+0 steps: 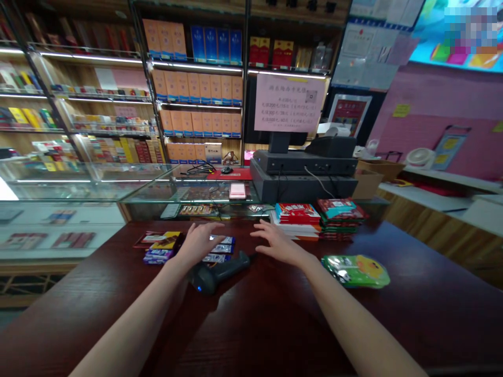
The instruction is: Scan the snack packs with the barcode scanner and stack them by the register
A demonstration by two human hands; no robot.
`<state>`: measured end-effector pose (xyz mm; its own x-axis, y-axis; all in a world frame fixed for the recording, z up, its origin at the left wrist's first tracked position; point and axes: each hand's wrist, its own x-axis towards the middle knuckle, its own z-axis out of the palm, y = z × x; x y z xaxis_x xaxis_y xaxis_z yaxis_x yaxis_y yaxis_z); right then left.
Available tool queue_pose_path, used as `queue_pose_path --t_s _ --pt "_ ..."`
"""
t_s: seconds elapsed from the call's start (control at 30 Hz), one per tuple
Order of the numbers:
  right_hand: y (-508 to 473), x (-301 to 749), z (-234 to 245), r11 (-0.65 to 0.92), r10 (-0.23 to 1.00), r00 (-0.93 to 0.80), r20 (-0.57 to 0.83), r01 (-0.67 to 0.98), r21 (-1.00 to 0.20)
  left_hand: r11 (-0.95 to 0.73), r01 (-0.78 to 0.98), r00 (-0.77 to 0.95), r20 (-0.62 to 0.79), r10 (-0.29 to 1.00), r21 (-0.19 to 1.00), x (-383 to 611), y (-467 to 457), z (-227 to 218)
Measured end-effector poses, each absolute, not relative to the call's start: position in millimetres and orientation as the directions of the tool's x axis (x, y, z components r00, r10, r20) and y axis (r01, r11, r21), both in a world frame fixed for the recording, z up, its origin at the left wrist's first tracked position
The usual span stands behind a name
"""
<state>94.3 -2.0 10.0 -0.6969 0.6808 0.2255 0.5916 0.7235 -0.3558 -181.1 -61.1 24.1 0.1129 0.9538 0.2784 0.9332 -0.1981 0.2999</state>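
Dark red wood makes up the counter (98,309), and a black handheld barcode scanner (220,269) lies on its side on it, between the two hands and untouched. The left hand (200,243) is just behind the scanner, palm down over a loose spread of silver-and-blue snack packets (223,248). Its fingers are open and reach onto or just above the packets, though the view cannot settle whether they touch, and they grip nothing. The right hand (277,243) is behind and to the right of the scanner, with its fingers spread wide and empty, above the bare counter.

The scanner seems to lie where either hand could reach it, and the packets look fanned out rather than stacked, which would leave each one easy to pick up. Left of the scanner are purple-and-yellow chocolate bars (163,248), overlapping the packets' edge. To its right lies a green foil bag (356,271), set apart from everything else.

Further behind the scanner, stacks of red snack packs (297,220) and red-and-teal packs (340,214) stand in front of a black point-of-sale terminal (302,167). Together they block the way to it. A glass display case (196,192) runs behind the scanner too, closing off the reach toward the shelves of boxed goods (200,99).
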Motion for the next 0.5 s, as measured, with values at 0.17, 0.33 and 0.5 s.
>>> queue_pose_path --t_s 0.17,0.33,0.5 --pt "1.8 66.6 12.0 0.719 0.679 -0.710 0.188 0.590 -0.367 -0.111 0.949 0.033 0.260 0.965 0.293 -210.5 -56.1 10.9" --pt "10.5 45.0 3.1 0.712 0.675 -0.721 0.157 0.581 -0.395 -0.116 0.972 0.049 0.305 0.951 0.206 -227.2 -54.4 -2.5" --pt "17.8 31.0 -4.0 0.694 0.682 -0.720 0.129 0.580 -0.427 -0.143 0.984 0.099 0.340 0.935 0.105 -241.6 -49.4 -17.4"
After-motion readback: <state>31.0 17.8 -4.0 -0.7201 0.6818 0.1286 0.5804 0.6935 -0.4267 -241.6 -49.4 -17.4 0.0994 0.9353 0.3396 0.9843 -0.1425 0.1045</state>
